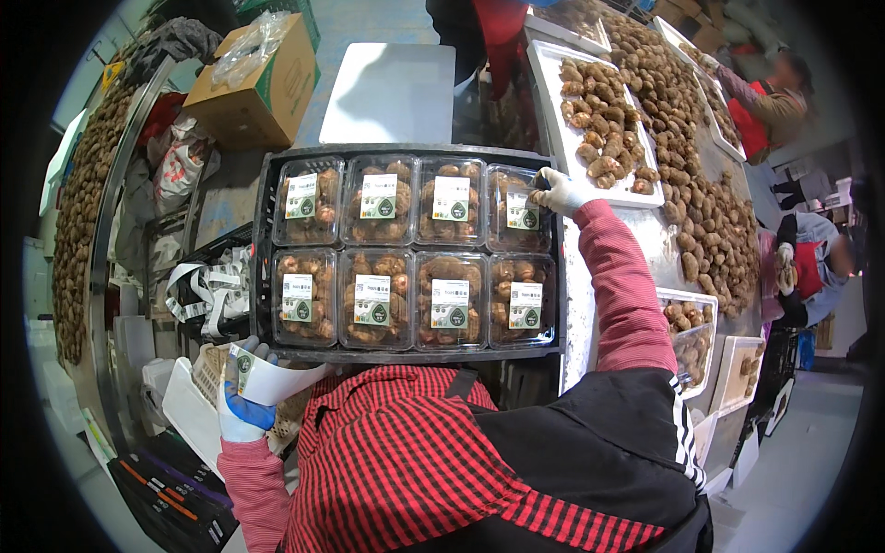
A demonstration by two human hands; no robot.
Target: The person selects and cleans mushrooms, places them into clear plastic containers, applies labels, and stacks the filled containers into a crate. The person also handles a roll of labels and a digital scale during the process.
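Note:
In front of me, a black plastic crate holds several clear plastic clamshell boxes of taro in two rows, each lid bearing a printed label. My right hand, in a white glove, touches the lid of the far-right clamshell box. Its fingertips lie at the right edge of that box's label. My left hand, in a white and blue glove, is low at the left, outside the crate. It grips a strip of label backing with a printed label on it; the strip curls toward my apron.
Left of the crate lies a tangle of used label strips. A cardboard box and a white foam lid stand beyond. On the right are a foam tray of taro and a loose taro pile. Other people work farther right.

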